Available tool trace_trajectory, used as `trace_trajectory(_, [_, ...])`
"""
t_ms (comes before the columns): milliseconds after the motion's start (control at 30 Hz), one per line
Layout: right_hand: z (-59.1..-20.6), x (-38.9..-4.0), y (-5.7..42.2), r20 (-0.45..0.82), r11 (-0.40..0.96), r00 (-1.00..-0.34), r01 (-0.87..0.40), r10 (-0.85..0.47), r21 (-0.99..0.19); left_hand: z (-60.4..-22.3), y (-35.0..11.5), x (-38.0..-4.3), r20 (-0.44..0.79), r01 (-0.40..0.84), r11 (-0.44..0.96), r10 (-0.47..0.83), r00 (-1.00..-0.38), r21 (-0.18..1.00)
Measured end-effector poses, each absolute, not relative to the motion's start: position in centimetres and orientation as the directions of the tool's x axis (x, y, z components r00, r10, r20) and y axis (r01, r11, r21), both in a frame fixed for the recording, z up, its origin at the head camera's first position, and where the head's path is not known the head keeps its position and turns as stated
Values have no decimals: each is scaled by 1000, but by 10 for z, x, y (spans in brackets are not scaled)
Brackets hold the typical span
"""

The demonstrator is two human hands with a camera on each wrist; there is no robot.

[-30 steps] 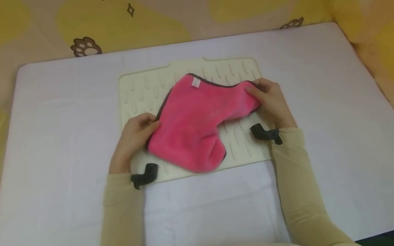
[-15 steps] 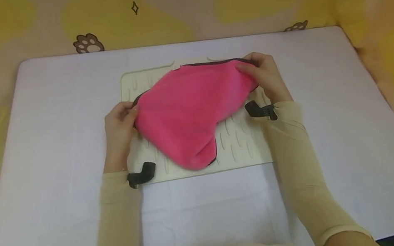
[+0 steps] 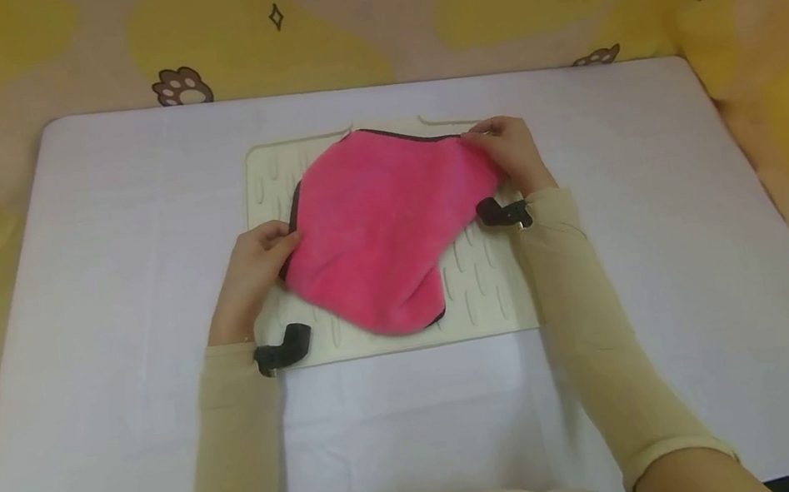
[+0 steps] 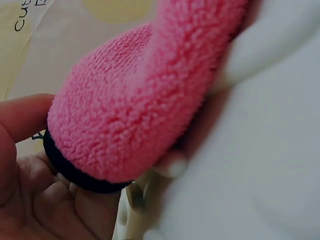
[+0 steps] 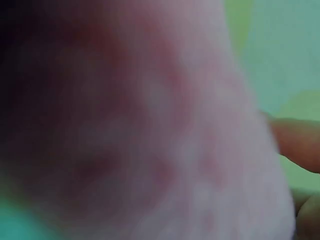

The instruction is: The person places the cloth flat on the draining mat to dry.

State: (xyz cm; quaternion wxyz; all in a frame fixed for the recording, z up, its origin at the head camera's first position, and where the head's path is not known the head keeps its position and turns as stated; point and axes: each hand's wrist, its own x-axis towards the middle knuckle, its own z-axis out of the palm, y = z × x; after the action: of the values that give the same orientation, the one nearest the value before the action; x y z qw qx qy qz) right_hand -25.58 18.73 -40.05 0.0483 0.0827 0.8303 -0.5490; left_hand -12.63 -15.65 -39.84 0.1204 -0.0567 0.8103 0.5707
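A pink fluffy cloth [image 3: 376, 223] with dark edging spreads between both hands, over a cream ridged mat [image 3: 472, 285]. At its left edge my left hand [image 3: 254, 270] pinches the cloth between thumb and fingers. In the left wrist view the pink pile [image 4: 115, 110] curves down to the dark trim, with the left thumb [image 4: 27, 117] against it. My right hand [image 3: 513, 149] grips the upper right edge. Blurred pink cloth [image 5: 215, 150] fills most of the right wrist view, where a finger [image 5: 300, 142] shows at the right. The cloth's lower corner folds over the mat.
The mat lies on a white table [image 3: 110, 319]. Behind the table hangs a yellow and beige patterned fabric [image 3: 362, 15]. A small black camera mount sits on each wrist, the left mount [image 3: 284, 350] and the right mount [image 3: 503, 212].
Both hands first moved up, away from the body, spreading the cloth wider. Since then the left hand has come down and right, the right hand leftward. The white label has gone from view.
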Motion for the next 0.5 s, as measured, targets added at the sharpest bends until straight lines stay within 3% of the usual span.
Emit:
trace_trajectory(167, [-403, -238, 202, -233, 47, -967, 239, 107, -970, -397, -156, -126, -268, -234, 370, 44, -962, 899])
trace_trajectory(233, [-402, -230, 207, -276, -7, -957, 276, 93, -961, -397, -155, -127, -274, -240, 372, 40, -961, 897])
trace_trajectory(500, [-395, -194, 210, -282, 259, -955, 296, 93, -919, -402, -156, -127, -272, -242, 386, 26, -962, 890])
